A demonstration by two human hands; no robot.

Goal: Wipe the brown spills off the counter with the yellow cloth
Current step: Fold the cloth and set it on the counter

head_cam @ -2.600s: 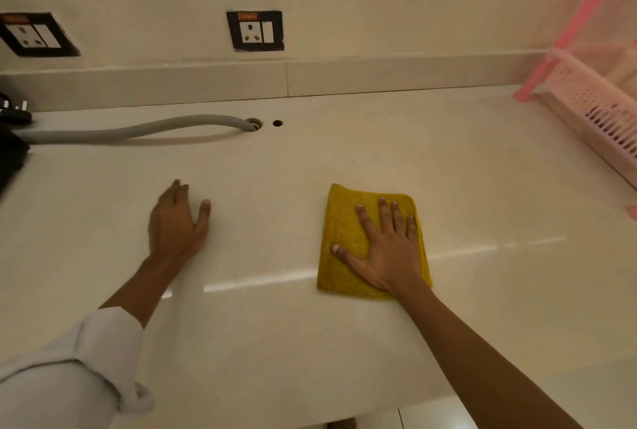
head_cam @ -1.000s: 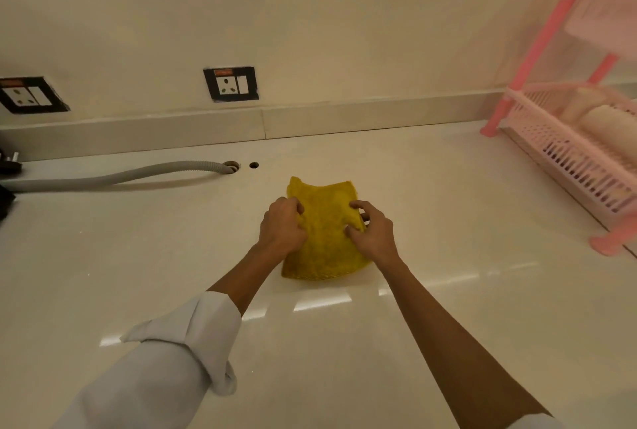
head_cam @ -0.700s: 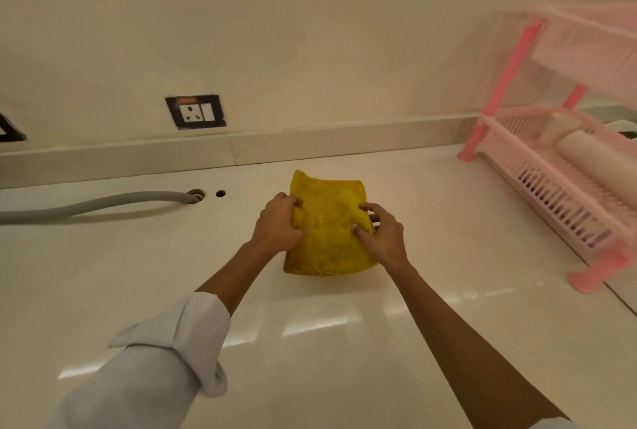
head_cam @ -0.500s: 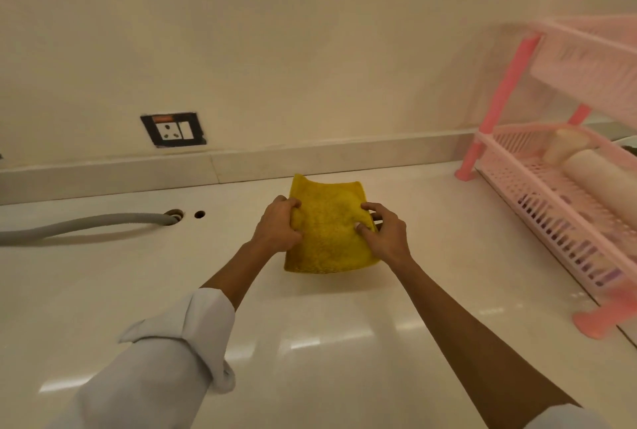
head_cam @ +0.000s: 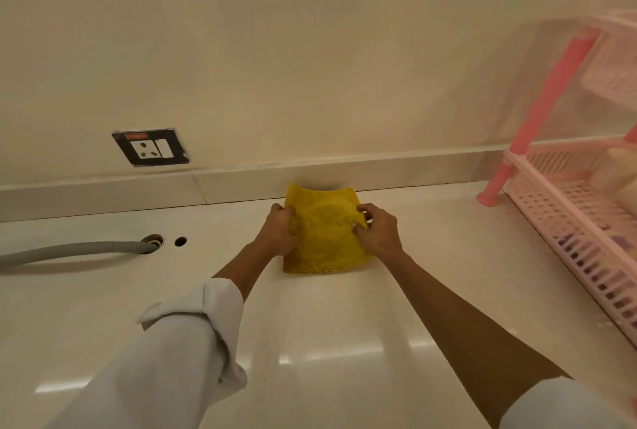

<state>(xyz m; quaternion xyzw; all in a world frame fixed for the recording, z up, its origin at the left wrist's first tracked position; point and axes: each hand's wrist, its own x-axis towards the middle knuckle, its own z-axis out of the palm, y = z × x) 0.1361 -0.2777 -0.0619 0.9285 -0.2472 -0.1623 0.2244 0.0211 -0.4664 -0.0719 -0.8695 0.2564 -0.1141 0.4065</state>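
Note:
The yellow cloth (head_cam: 324,239) is folded into a rough square and held at the back of the cream counter (head_cam: 327,318), its far edge close to the low backsplash. My left hand (head_cam: 279,230) grips its left edge and my right hand (head_cam: 377,230) grips its right edge. The cloth's far edge curls upward while its near edge rests low by the counter. I see no brown spills on the counter around the cloth.
A grey corrugated hose (head_cam: 76,251) runs into a counter hole at the left, with a second small hole (head_cam: 180,241) beside it. A wall socket (head_cam: 150,147) sits above. A pink plastic rack (head_cam: 579,208) stands along the right side.
My right hand stopped pressing the flat cloth; my left hand came off the counter. Both now grip its side edges, and the cloth has moved away from me toward the backsplash.

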